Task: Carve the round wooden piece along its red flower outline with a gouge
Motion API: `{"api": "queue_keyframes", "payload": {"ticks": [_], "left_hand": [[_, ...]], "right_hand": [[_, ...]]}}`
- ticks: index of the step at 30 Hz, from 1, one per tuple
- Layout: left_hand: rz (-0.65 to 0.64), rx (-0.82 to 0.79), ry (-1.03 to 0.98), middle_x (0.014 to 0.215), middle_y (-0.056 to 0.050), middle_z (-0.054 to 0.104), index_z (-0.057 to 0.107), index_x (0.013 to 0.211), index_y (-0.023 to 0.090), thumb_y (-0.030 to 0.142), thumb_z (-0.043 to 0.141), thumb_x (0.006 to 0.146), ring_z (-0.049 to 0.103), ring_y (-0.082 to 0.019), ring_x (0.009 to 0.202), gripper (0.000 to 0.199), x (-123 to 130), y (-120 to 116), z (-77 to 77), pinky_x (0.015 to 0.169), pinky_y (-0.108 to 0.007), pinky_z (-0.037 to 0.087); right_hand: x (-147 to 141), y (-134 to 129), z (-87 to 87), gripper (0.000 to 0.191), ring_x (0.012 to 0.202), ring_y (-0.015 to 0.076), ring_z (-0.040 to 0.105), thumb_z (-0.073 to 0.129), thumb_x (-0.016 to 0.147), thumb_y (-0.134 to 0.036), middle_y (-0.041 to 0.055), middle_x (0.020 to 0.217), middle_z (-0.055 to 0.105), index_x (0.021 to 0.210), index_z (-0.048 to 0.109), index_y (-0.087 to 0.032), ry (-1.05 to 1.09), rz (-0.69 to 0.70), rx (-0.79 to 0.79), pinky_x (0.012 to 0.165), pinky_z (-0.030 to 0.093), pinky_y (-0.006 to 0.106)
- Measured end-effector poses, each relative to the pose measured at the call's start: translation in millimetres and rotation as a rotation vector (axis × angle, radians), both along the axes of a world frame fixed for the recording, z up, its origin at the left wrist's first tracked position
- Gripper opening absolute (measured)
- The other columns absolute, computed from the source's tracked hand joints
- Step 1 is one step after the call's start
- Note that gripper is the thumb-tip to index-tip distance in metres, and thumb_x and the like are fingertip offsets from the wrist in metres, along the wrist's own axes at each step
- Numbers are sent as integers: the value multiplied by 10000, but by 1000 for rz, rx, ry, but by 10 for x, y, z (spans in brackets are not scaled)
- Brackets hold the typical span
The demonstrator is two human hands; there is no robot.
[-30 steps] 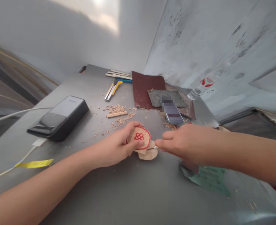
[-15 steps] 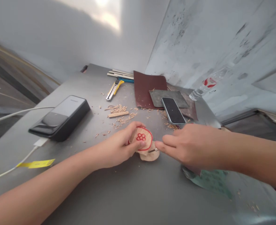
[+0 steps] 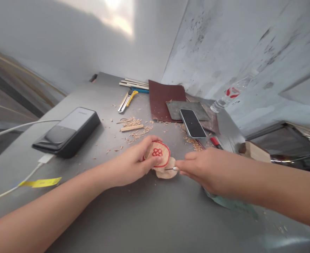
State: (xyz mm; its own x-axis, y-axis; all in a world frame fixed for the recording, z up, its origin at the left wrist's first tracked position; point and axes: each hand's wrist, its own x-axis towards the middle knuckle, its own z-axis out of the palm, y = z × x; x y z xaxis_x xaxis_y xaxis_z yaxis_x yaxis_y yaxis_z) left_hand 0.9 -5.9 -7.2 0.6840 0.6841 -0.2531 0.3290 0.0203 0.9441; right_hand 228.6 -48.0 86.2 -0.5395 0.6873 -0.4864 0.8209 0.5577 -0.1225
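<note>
Fingers and thumb of my left hand point(image 3: 137, 163) are closed around a carved wooden piece point(image 3: 165, 150). Its upper face bears a red outline and a red flower drawing. A paler rounded wooden part point(image 3: 164, 174) shows below it; whether the two are joined I cannot tell. My right hand point(image 3: 203, 167) grips a carving tool point(image 3: 172, 169), its thin metal shaft pointing left. The tool's tip lies at the paler wood, close to my left thumb. My right fingers hide the handle.
Wood shavings point(image 3: 133, 123) lie on the grey table point(image 3: 144, 221). Behind them are a yellow utility knife point(image 3: 128, 101), brown sheets point(image 3: 158, 98) and a phone point(image 3: 193, 123). A black device point(image 3: 83, 135) with cables stands left. A plastic bottle point(image 3: 231, 93) is at the back right.
My right hand has turned slightly and shifted, with the tool shaft now lying flatter across the paler wood. A red-capped marker beyond my right wrist has come into view. My left hand keeps its hold.
</note>
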Motion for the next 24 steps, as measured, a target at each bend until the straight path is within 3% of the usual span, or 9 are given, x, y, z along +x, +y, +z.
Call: {"api": "queue_keyframes", "payload": {"ticks": [2,4,7,11,13,16,19,21,24], "left_hand": [[4,-5,-6,825,21,583,400,1378,285,479,515,990,543,-180,696,449,-1,-2,-6,637,-293,432],[3,-8,-5,829,21,584,394,1382,285,498,514,991,537,-177,686,461,0,-3,-10,639,-296,435],[4,12,6,931,-3,621,405,1377,283,513,516,989,550,-174,715,464,0,-4,-8,666,-300,444],[12,20,15,946,-7,624,393,1388,281,506,508,994,555,-175,725,468,2,-10,-1,659,-297,438],[16,28,14,974,-15,632,399,1385,279,515,514,990,567,-180,745,474,2,-12,-2,660,-298,438],[11,34,-5,966,-15,635,416,1371,282,520,519,987,569,-178,736,463,1,-13,-10,650,-298,435],[6,15,-15,860,14,604,410,1368,290,498,515,993,538,-168,676,441,2,-9,-24,615,-293,422],[10,13,-15,850,20,598,407,1369,295,497,514,996,529,-163,670,437,5,-7,-34,610,-289,416],[21,37,-10,914,11,615,416,1370,300,513,513,995,528,-156,688,442,9,-8,-43,626,-288,414]], "right_hand": [[25,-51,-38,409,489,129,205,486,794,-18,-4,712,513,1115,699,-156,-75,236,187,496,162,322],[28,-88,-64,466,493,130,201,493,767,0,3,727,537,1159,692,-154,-102,238,192,501,151,324],[-16,-106,-68,182,511,115,255,485,941,-204,-21,675,465,889,658,-195,-1,-192,-63,504,199,288],[-92,-85,-28,448,507,112,216,404,1014,-518,-58,596,242,683,412,-217,105,-713,-508,464,188,273],[-95,-85,-21,428,517,112,245,406,1021,-473,-52,602,286,686,445,-209,93,-637,-452,476,212,269],[-43,-122,-50,208,528,119,299,470,943,-175,-11,694,490,932,678,-176,-58,-157,-46,504,221,284],[14,-183,-106,493,512,146,313,457,822,3,37,751,585,1251,672,-108,-156,295,265,497,156,327],[10,-218,-137,490,509,150,316,445,827,2,37,738,582,1249,672,-102,-136,307,292,491,146,331],[-66,-241,-143,246,514,125,313,444,928,-135,-4,678,499,953,685,-179,-49,-107,91,488,198,293]]}}
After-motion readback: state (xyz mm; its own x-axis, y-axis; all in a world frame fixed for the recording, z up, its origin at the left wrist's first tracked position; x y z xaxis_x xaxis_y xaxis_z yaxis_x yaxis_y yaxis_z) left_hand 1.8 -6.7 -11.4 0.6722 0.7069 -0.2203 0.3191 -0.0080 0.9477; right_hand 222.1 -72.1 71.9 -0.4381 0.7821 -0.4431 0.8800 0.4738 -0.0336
